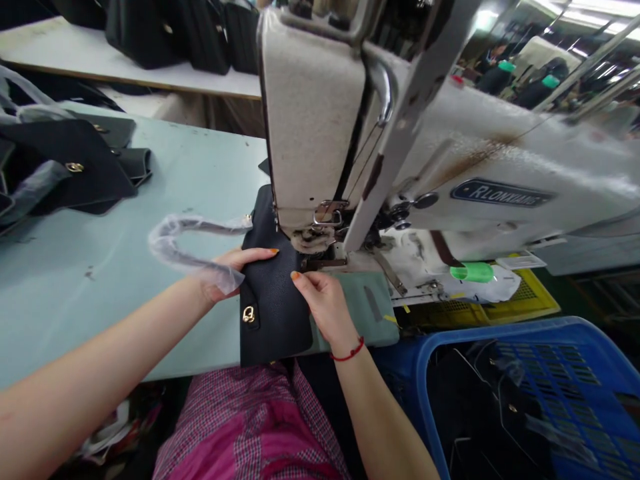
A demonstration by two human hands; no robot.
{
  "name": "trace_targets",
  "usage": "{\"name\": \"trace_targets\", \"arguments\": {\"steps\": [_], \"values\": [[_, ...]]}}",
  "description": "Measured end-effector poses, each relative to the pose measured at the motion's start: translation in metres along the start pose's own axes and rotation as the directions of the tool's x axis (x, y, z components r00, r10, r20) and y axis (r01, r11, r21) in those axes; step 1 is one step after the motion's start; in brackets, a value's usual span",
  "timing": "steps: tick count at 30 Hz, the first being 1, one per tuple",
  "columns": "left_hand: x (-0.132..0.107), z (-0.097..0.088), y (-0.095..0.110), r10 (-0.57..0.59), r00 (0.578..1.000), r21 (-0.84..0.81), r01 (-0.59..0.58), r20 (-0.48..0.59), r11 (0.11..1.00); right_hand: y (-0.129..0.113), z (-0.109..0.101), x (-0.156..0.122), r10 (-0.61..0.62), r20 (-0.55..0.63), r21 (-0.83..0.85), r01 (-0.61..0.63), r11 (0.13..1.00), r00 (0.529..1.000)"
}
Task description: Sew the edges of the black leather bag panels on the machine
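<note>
A black leather bag panel [277,300] lies partly under the head of a sewing machine [315,133]. My left hand [233,267] grips its left edge, thumb on top and the other fingers mostly hidden. With thumb and fingers closed, my right hand [320,293] pinches the panel's right edge, just below the presser foot [325,263]. A handle wrapped in clear plastic [175,243] loops off the panel's left side and crosses over my left hand. Near the lower left of the panel sits a gold metal fitting [249,315]. The needle tip is too small to make out.
More black bag pieces [75,167] are piled at the left on the pale table [200,167]. Black bags [165,33] stand on a shelf behind. A blue plastic basket [425,373] with black pieces inside is at my lower right. A green thread spool [473,272] lies by the machine.
</note>
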State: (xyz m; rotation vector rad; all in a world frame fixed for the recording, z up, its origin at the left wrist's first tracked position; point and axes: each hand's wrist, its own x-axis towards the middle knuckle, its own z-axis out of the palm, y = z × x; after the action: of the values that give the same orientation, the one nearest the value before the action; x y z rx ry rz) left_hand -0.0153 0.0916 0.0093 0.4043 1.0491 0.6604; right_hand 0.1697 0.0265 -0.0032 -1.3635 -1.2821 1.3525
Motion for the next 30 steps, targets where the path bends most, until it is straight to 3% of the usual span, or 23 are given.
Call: {"name": "trace_targets", "arguments": {"steps": [19,30], "values": [[0.015,-0.006,0.008,0.019,1.000,-0.046,-0.019,0.005,0.999,-0.005,0.001,0.011,-0.095,-0.011,-0.100,0.094,0.991,0.995],[0.007,0.001,0.009,0.044,0.999,-0.011,-0.044,-0.017,0.999,-0.007,0.001,0.008,-0.111,-0.034,-0.183,0.103,0.978,0.993]]}}
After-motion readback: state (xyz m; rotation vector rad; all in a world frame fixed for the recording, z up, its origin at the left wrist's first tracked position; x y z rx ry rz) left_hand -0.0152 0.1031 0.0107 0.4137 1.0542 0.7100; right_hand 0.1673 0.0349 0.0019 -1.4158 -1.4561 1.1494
